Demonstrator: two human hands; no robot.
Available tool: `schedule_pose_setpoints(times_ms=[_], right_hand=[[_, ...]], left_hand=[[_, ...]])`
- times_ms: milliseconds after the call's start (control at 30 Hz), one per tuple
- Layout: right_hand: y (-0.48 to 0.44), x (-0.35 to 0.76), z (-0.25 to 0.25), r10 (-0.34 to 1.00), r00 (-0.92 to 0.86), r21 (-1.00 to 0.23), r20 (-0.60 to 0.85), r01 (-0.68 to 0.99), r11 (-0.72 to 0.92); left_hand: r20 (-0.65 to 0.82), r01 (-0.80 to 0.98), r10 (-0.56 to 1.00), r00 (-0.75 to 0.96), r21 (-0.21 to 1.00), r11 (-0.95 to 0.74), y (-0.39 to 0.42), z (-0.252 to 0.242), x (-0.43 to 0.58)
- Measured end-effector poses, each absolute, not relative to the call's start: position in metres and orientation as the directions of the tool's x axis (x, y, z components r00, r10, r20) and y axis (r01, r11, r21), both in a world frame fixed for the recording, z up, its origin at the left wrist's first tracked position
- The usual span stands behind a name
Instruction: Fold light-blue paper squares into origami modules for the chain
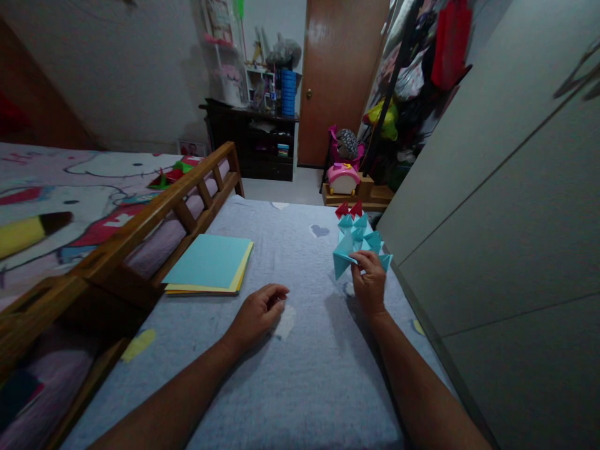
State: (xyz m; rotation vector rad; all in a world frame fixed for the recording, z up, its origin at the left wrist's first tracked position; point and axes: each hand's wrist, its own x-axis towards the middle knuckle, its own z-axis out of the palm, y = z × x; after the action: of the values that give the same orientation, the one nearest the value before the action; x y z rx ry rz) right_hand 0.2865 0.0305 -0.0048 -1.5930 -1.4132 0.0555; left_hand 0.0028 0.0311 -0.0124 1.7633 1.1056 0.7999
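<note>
On the right of the bed, my right hand [370,284] pinches the edge of a light-blue folded paper piece [345,247] between thumb and fingers. Several more light-blue folded paper pieces [360,224] with pointed tips stand just behind and beside it. Red folded paper pieces [349,210] lie at the far end of that group. My left hand [262,309] rests on the blue sheet, fingers loosely curled with a gap at the thumb and nothing held. To its left lies a stack of square paper [210,259], light blue on top, with yellow edges showing beneath.
A wooden bed rail [187,215] borders the left side, with a patterned bed beyond it. Close along the right stands a pale cabinet [506,250]. Past the foot of the bed are a dark shelf unit [253,147], a brown door [337,81] and a pink toy case [343,179].
</note>
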Motion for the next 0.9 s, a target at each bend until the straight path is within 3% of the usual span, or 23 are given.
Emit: schedule_pose_setpoints(times_ms=[133, 433, 900], right_hand=[[0.038, 0.31, -0.01, 0.711, 0.437, -0.648, 0.552, 0.761, 0.036], [0.052, 0.318, -0.03, 0.706, 0.515, -0.612, 0.486, 0.777, -0.146], [0.05, 0.311, -0.038, 0.83, 0.344, -0.446, 0.438, 0.885, -0.132]], left_hand=[[0.079, 0.347, 0.907, 0.413, 0.907, -0.237, 0.032, -0.013, 0.002], [0.058, 0.372, 0.895, 0.442, 0.896, -0.242, 0.031, -0.014, -0.001], [0.058, 0.38, 0.875, 0.481, 0.885, -0.267, 0.031, -0.01, -0.004]])
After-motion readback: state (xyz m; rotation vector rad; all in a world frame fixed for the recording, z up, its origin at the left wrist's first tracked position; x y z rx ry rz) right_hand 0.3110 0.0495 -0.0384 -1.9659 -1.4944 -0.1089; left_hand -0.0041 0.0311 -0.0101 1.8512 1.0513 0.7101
